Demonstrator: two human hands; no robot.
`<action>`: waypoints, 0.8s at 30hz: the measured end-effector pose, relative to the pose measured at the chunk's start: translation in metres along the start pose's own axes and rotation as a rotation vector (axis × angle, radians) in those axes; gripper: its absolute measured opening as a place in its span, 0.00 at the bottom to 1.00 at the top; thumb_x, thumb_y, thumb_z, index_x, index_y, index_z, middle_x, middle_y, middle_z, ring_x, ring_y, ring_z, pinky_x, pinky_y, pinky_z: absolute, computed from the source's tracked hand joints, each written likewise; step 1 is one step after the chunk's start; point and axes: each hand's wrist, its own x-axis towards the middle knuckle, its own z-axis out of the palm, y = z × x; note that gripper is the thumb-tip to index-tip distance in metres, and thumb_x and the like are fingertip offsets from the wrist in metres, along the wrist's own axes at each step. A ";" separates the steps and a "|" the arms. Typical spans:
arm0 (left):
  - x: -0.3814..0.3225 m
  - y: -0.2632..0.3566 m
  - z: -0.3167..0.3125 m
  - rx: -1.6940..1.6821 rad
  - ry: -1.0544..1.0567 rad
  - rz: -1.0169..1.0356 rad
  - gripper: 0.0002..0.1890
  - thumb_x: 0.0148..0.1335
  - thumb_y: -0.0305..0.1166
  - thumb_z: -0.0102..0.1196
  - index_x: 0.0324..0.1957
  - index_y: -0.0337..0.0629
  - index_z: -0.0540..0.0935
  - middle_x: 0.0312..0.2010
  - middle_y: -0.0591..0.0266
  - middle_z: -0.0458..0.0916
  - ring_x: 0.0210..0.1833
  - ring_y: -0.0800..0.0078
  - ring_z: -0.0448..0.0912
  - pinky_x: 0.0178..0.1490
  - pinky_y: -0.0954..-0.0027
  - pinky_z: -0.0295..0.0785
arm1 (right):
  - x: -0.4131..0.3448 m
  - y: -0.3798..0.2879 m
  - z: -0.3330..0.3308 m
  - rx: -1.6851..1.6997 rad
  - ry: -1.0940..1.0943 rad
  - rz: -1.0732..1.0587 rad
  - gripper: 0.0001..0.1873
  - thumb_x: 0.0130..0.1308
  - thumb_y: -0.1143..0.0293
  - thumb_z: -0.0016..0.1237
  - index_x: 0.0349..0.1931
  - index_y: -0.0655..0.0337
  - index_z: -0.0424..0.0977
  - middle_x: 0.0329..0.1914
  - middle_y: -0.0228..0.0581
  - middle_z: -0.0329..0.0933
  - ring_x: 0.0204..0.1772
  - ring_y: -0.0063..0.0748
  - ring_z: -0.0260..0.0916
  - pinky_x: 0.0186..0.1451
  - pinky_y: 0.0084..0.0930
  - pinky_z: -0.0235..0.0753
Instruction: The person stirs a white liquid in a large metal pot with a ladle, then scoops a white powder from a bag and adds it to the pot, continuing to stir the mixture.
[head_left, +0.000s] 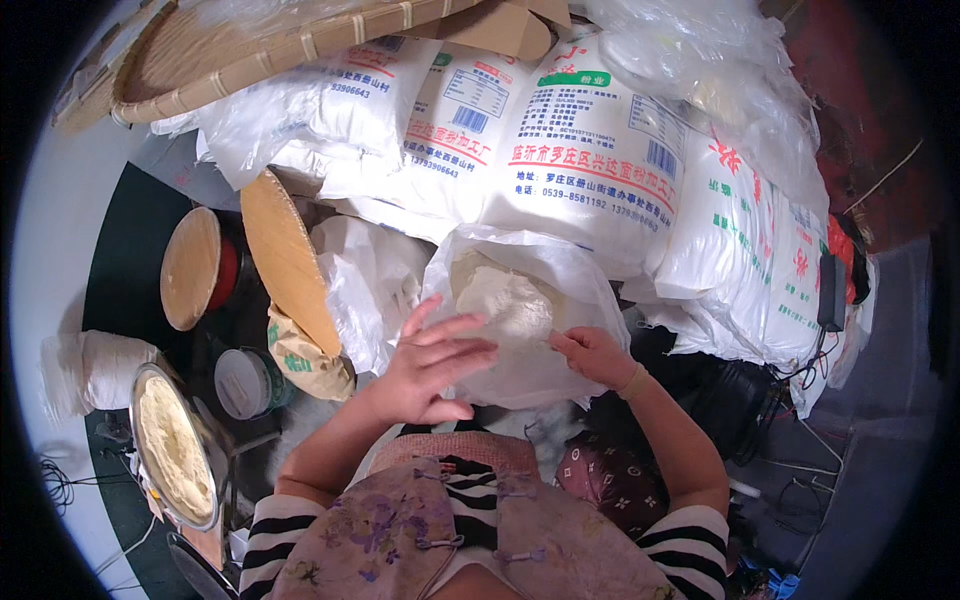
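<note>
An open white plastic sack (592, 289) with a loose, crumpled mouth stands in front of me. Pale flour (514, 304) is heaped inside it. Over the sack's left front side, my left hand (439, 360) is held with fingers spread and nothing in it. My right hand (596, 356) reaches across the right part of the sack's mouth, its fingers curled and their tips beside the flour. Whether those fingers grip something, such as a handle or a fold of plastic, is hidden.
Full white printed sacks (592, 180) are stacked behind, with a woven bamboo tray (285, 64) on top. To the left stand round wooden boards (191, 266), a lidded bucket (244, 382) and a metal container of flour-like powder (176, 450). Cables (814, 356) hang at right.
</note>
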 end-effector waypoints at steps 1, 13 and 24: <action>-0.002 0.002 0.002 0.023 -0.075 0.029 0.26 0.52 0.55 0.50 0.42 0.42 0.77 0.38 0.61 0.78 0.53 0.64 0.71 0.64 0.51 0.46 | -0.004 -0.003 -0.003 0.044 -0.018 0.043 0.21 0.61 0.54 0.46 0.25 0.67 0.74 0.15 0.26 0.63 0.21 0.15 0.59 0.24 0.18 0.62; -0.025 0.022 0.012 0.037 0.002 -0.061 0.17 0.46 0.43 0.60 0.34 0.43 0.79 0.30 0.63 0.78 0.43 0.66 0.75 0.56 0.57 0.60 | -0.033 -0.016 -0.022 0.030 -0.026 0.040 0.19 0.62 0.57 0.45 0.29 0.67 0.74 0.14 0.22 0.60 0.18 0.12 0.54 0.20 0.15 0.55; -0.054 0.040 0.014 -0.049 0.238 -0.131 0.14 0.48 0.37 0.58 0.37 0.41 0.78 0.39 0.60 0.76 0.47 0.60 0.73 0.52 0.57 0.64 | -0.086 -0.059 -0.034 0.168 -0.009 0.100 0.15 0.64 0.58 0.43 0.32 0.63 0.71 0.13 0.21 0.57 0.14 0.09 0.49 0.15 0.09 0.46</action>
